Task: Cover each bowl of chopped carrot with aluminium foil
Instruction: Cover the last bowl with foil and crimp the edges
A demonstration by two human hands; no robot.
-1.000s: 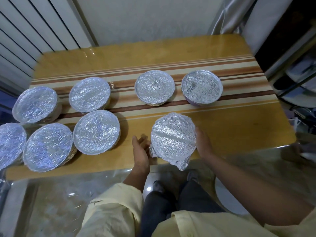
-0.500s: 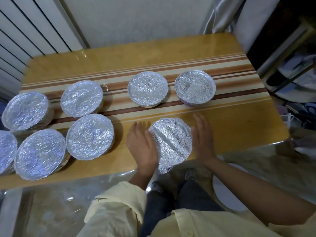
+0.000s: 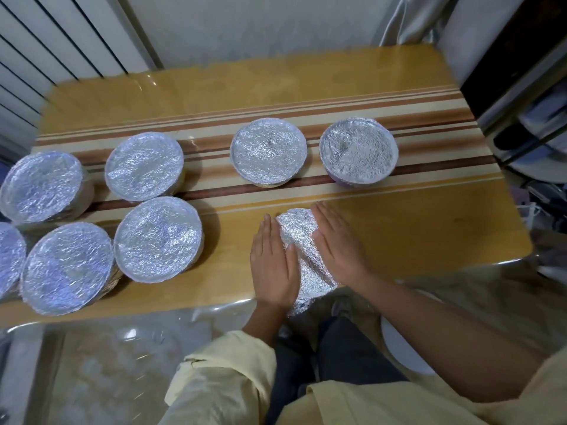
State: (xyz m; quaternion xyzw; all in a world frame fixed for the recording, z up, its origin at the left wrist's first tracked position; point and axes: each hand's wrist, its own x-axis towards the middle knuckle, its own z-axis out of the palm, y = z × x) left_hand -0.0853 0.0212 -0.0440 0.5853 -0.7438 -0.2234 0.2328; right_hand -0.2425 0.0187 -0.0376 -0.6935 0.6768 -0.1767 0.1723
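Filling most of the view, a glossy wooden bench (image 3: 399, 228) with brown and cream stripes across its middle stands against a pale wall (image 3: 245, 29). A white slatted panel (image 3: 46, 41) lies to its left, a grey curtain (image 3: 408, 19) is at the far right corner, and polished stone floor (image 3: 107, 363) shows below its near edge.

Seven covered bowls (image 3: 158, 239) sit on the bench, round and sealed in crinkled silver. The leftmost bowl (image 3: 9, 259) is cut off by the frame.

An eighth bowl sits near the bench's front edge, hidden under loose foil (image 3: 299, 237), so its contents cannot be seen. The left hand (image 3: 273, 262) and right hand (image 3: 337, 243) press flat on either side of it, each grip slack with straight fingers. Pale yellow sleeves (image 3: 221, 372) show below.
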